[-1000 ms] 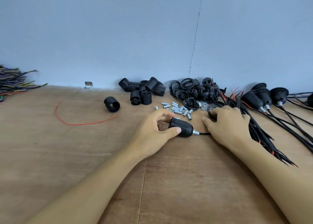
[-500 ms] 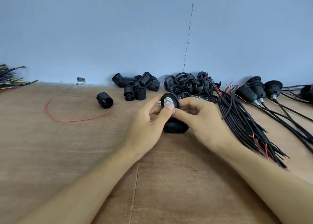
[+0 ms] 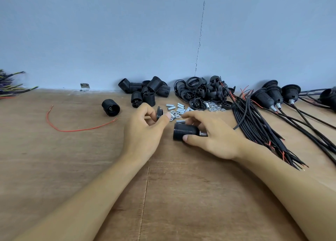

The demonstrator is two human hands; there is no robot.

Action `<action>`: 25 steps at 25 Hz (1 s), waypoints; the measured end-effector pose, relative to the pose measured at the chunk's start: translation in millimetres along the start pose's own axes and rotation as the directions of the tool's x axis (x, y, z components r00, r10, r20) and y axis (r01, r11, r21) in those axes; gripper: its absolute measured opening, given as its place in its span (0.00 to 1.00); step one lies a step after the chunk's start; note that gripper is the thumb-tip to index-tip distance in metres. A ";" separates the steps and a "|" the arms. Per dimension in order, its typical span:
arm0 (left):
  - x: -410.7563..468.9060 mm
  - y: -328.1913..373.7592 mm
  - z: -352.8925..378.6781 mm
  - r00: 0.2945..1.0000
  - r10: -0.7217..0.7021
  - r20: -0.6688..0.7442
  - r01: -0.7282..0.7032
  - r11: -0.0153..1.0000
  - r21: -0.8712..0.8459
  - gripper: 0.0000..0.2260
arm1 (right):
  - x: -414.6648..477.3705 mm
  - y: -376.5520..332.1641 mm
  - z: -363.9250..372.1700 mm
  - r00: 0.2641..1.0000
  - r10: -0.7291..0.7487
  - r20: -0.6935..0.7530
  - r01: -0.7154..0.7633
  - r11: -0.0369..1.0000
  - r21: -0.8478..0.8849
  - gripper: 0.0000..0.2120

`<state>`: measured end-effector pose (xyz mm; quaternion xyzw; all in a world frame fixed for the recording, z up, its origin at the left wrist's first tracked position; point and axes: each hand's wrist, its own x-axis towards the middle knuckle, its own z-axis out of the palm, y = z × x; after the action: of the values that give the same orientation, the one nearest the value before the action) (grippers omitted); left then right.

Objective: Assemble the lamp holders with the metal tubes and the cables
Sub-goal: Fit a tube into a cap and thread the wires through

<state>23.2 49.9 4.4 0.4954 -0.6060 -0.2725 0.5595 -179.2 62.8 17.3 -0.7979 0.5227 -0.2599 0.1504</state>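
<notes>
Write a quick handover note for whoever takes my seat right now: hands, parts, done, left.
Left hand pinches a black cap.
Right hand grips a threaded lamp holder lying on the table, metal tube in its end; any cable is hidden.
By the wall: loose holders, cap pile, tubes and nuts; cable bundle to the right.
Done: several cabled holders at far right.
Left: finish this holder, then work through the loose piles.

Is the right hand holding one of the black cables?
No, the right hand grips a threaded black lamp holder; the black cables lie loose to its right.
</notes>
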 end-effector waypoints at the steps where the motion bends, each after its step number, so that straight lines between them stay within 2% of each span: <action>1: -0.9 0.5 1.2 0.999 -0.002 0.034 0.002 1.000 0.010 0.18 | 0.0 2.1 -1.4 0.999 -0.030 -0.030 0.030 0.999 -0.011 0.20; 3: -2.1 0.0 3.9 0.991 -0.024 0.134 0.022 1.000 0.017 0.18 | -0.4 4.0 -1.0 0.991 -0.096 -0.098 0.094 0.995 -0.029 0.17; 5: -2.7 0.0 4.9 0.977 -0.018 0.214 0.017 1.000 0.006 0.17 | -0.3 3.9 0.7 0.982 -0.117 -0.148 0.118 0.993 -0.001 0.19; 9: -3.0 -0.9 2.4 0.965 -0.010 0.262 0.000 0.999 0.037 0.18 | 0.1 3.5 2.5 0.973 -0.135 -0.189 0.139 0.990 0.008 0.21; 11: -3.7 -0.8 2.8 0.948 -0.065 0.311 0.103 0.989 -0.105 0.16 | 0.1 3.5 2.1 0.971 -0.132 -0.198 0.134 0.991 0.000 0.22; 13: -2.5 0.4 3.3 0.923 -0.148 0.355 0.266 0.912 -0.311 0.12 | -0.4 3.2 1.7 0.970 -0.120 -0.213 0.126 0.992 0.018 0.22; 14: -0.9 1.1 2.7 0.913 -0.180 0.366 0.317 0.878 -0.359 0.12 | -0.5 2.9 1.8 0.968 -0.121 -0.221 0.130 0.991 0.027 0.22; 18: 2.5 1.5 2.0 0.897 -0.248 0.365 0.402 0.800 -0.445 0.07 | -1.0 -0.2 1.8 0.959 -0.119 -0.259 0.138 0.989 0.058 0.22; 25: 2.5 2.7 -0.2 0.870 -0.257 0.421 0.462 0.723 -0.513 0.18 | 0.0 -3.2 -2.3 0.960 -0.190 -0.205 0.197 0.980 0.016 0.21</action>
<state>22.9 48.6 7.8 0.3510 -0.4611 -0.6311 0.5157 -178.1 64.1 20.8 -0.8117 0.4500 -0.3626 0.0847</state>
